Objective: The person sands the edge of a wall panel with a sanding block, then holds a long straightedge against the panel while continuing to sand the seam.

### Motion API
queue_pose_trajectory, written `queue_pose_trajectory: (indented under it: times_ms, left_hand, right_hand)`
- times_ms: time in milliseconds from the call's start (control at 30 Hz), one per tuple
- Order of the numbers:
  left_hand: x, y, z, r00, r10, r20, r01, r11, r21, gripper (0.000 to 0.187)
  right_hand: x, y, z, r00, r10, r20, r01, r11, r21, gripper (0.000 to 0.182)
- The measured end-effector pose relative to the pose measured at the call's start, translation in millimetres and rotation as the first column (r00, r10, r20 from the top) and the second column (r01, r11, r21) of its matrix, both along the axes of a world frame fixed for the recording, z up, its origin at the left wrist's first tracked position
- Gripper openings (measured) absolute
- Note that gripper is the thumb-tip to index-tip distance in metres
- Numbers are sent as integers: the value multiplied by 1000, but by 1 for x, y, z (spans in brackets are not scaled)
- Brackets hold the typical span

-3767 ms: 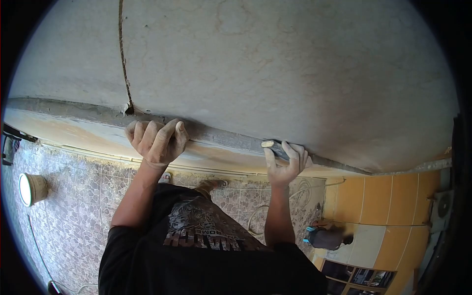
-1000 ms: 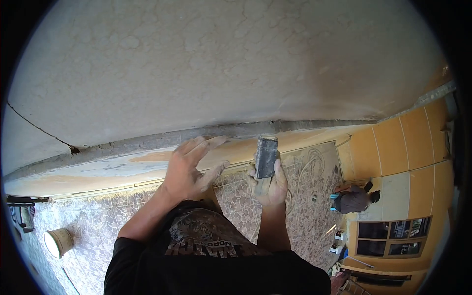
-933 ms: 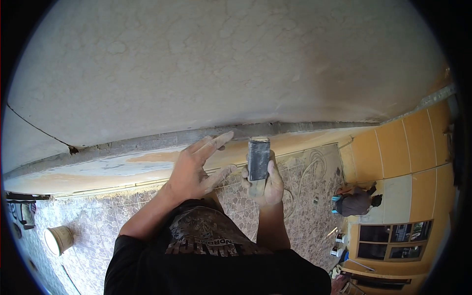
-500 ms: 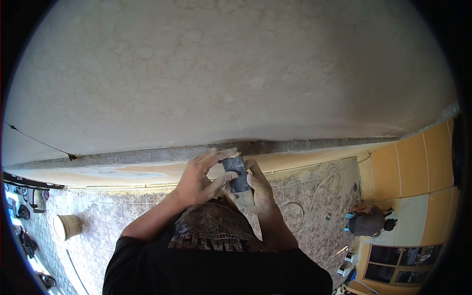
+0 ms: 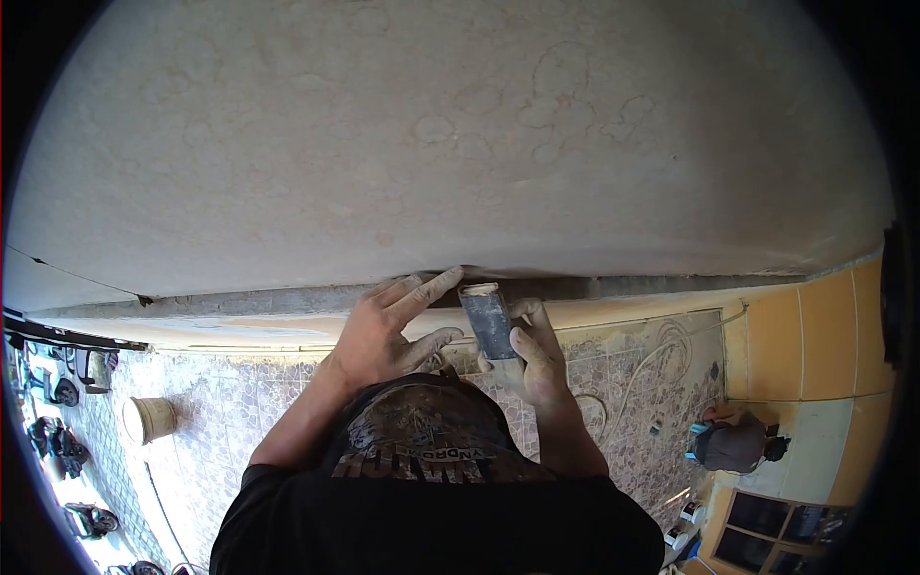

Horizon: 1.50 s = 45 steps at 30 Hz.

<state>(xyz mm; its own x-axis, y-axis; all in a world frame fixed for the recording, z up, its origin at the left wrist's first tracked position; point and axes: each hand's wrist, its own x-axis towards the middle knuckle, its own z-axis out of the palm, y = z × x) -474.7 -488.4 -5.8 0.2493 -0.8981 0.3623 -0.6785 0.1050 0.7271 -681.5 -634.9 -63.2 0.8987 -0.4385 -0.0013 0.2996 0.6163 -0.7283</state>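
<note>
My right hand [image 5: 535, 359] grips a dark, dusty rectangular block [image 5: 491, 324], which looks like a sanding block, with the thumb along its side. The block stands tilted, its pale upper end just below the grey strip [image 5: 623, 286] under the large pale plastered surface [image 5: 431, 144]. Left of it, my left hand [image 5: 388, 321] is open, index finger stretched out to the strip's edge and thumb apart below. Pale dust coats the fingers of both hands.
Far below lies a patterned tile floor [image 5: 278, 393] with a pale bucket [image 5: 149, 420] on the left and a looped hose [image 5: 637, 369] on the right. Another person [image 5: 736, 446] is low by the orange-and-white wall [image 5: 829, 335]. Motorbikes [image 5: 57, 446] stand at far left.
My left hand has let go of the block and stretched its index finger to the strip. The block, now in my right hand alone, has moved slightly right.
</note>
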Motion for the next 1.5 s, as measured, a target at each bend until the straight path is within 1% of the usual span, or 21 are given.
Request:
queue_pose_trajectory:
  times_ms: [67, 133, 200, 267, 367, 400, 467, 633, 733, 867, 933, 1000, 1033, 1133, 1167, 1200, 1233, 1267, 1433, 1467, 1500]
  left_hand:
    - [4, 7, -7, 992, 83, 99, -88, 995, 44, 55]
    - [15, 17, -21, 979, 96, 179, -95, 995, -14, 53]
    - [30, 31, -28, 963, 99, 250, -81, 993, -83, 51]
    - [40, 48, -25, 958, 122, 258, -115, 992, -41, 45]
    - [57, 62, -19, 974, 113, 197, -109, 994, -29, 41]
    - [62, 64, -17, 981, 91, 172, -90, 996, -13, 41]
    - [70, 63, -19, 989, 24, 143, -26, 1000, 9, 42]
    - [87, 63, -17, 985, -165, 54, 161, 984, 81, 50]
    - [94, 61, -18, 972, -234, -37, 234, 972, -17, 52]
    - [100, 63, -18, 953, -281, -116, 288, 956, 51, 54]
    - [104, 63, -24, 947, -313, -80, 316, 948, 39, 55]
    - [105, 63, -18, 942, -324, -92, 326, 945, 14, 55]
    - [103, 63, -17, 936, -334, -110, 335, 942, -11, 54]
    - [100, 60, -13, 936, -333, -114, 333, 943, -13, 54]
    - [100, 58, -17, 940, -335, -60, 329, 940, -92, 55]
    - [99, 62, -10, 924, -293, -245, 326, 939, 108, 56]
    - [103, 63, -25, 945, -318, -81, 320, 948, 7, 55]
    - [105, 64, -27, 940, -334, -66, 335, 942, 0, 54]
    - [108, 60, -32, 910, -395, -128, 393, 919, -41, 54]
    - [107, 59, -31, 913, -388, -128, 388, 921, -29, 55]
    - [105, 59, -30, 926, -357, -122, 361, 932, 17, 54]
  right_hand:
    - [-11, -18, -8, 999, -44, 16, 46, 979, -198, 29]
    - [-24, -26, -3, 999, -32, -24, 26, 975, -223, 36]
    - [-27, -19, 12, 931, -360, -59, 289, 826, -484, 46]
    - [-36, -12, 23, 886, -458, -80, 339, 755, -562, 53]
    - [-31, 4, 35, 680, -727, -100, 302, 401, -865, 41]
    - [-25, 9, 39, 670, -735, -102, 299, 393, -870, 41]
    - [-16, 20, 44, 551, -826, 121, 33, -124, -992, 39]
    - [-2, 46, 38, 373, -928, -14, -162, -50, -986, 39]
    - [21, 68, 37, 315, -948, -49, -222, -24, -975, 40]
    - [57, 117, 37, 593, -802, 74, -250, -271, -930, 39]
    - [43, 100, 31, 505, -863, -21, -284, -144, -948, 38]
    - [27, 73, 45, 282, -957, -69, -354, -37, -935, 37]
    - [27, 72, 46, 277, -961, -27, -399, -89, -913, 38]
    - [52, 100, 44, 398, -910, -118, -412, -62, -909, 42]
    - [64, 117, 47, 521, -853, -34, -324, -161, -932, 45]
    - [66, 124, 49, 565, -823, -52, -325, -165, -931, 45]
    - [59, 115, 46, 593, -802, -75, -234, -82, -969, 46]
    - [49, 106, 48, 544, -822, -167, -299, -3, -954, 46]
    - [25, 66, 36, 263, -964, -34, -324, -55, -944, 43]
    - [30, 71, 24, 275, -961, -42, -420, -81, -904, 44]
    - [42, 83, 26, 459, -888, -2, -311, -158, -937, 46]
